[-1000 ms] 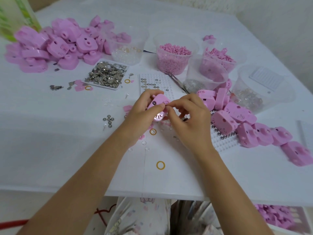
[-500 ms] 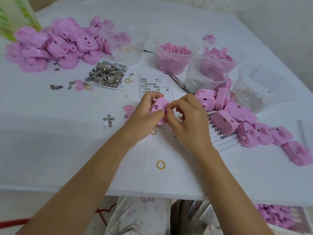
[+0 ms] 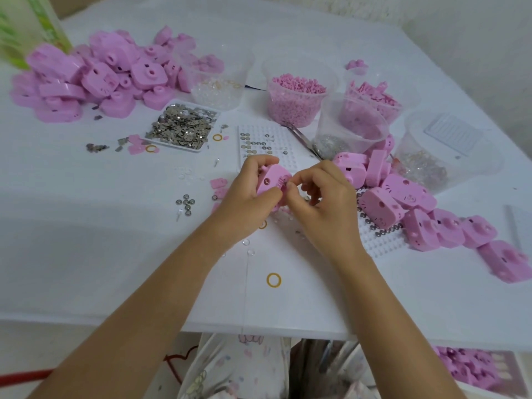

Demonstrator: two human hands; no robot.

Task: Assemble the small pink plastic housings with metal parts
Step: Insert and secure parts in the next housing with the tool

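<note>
Two hands meet over the middle of the bench (image 3: 86, 254), and one pink housing (image 3: 272, 180) is held between them, up off the surface. The left hand (image 3: 244, 200) grips it, fingers curled over the far edge and thumb on the near side, so the broad face with its small hole looks up at the camera. The right hand (image 3: 325, 205) is curled, thumb and forefinger pinched together right at the housing's right edge. Whether they hold a metal part or only that edge I cannot tell; it is too small to see.

The coming move, I judge, turns on this: the housing's ribbed right edge points at the right fingertips, which touch it, so any push runs leftward into the left hand's hold. The tray of metal parts (image 3: 184, 128) lies well off to the far left.
</note>
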